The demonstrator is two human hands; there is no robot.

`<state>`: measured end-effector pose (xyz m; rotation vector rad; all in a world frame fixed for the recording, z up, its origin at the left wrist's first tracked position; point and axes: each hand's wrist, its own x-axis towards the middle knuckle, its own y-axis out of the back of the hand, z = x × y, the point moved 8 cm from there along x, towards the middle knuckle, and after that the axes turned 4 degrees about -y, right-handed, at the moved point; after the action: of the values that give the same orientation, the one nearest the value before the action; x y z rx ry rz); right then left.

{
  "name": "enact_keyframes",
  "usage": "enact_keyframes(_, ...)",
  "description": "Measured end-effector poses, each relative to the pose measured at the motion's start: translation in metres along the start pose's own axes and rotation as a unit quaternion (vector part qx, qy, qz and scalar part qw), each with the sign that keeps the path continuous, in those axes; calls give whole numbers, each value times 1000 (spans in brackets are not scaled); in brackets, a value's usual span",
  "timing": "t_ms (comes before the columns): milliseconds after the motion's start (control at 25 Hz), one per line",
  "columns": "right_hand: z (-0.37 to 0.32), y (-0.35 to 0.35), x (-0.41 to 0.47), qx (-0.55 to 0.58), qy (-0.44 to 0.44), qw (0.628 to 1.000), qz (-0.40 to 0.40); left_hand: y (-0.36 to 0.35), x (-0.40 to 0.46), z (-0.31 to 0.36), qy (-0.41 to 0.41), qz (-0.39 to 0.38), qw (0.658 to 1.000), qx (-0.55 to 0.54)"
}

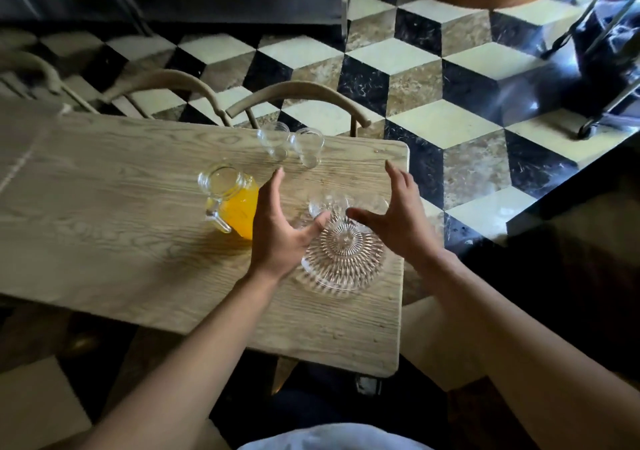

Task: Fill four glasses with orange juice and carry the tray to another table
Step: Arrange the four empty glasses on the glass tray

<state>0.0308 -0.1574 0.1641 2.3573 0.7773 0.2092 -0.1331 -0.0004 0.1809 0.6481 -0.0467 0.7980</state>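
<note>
While both hands hover over the pale wooden desk [104, 207], the left hand [277, 228] and the right hand [398, 221] have their fingers spread and hold nothing. Between them lies the round ribbed clear glass tray [346, 262]. A clear glass jug with orange juice [235, 207] stands just left. Two empty clear glasses [291, 144] stand near the far edge.

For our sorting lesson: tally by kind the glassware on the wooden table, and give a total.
Jug of orange juice: 1
Ribbed glass tray: 1
Empty glasses off the tray: 2
Glassware at the tray's far rim: too blurred to count
Total: 4 clearly seen
</note>
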Motion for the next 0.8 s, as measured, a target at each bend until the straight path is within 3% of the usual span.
enact_keyframes(240, -69, -1, 41, -11, 60, 998, 16, 60, 60, 21, -31, 44, 998, 19)
enact_keyframes(480, -105, -20, 102, -10, 83, 996, 20, 115, 141, -10, -51, 70, 996, 14)
enact_keyframes(720, -49, -69, 176, -93, -18, 995, -9, 106, 222, -135, 22, -61, 998, 14)
enact_keyframes(800, -13, -91, 195, -74, -61, 995, -39, 81, 234, -185, 55, -115, 992, 11)
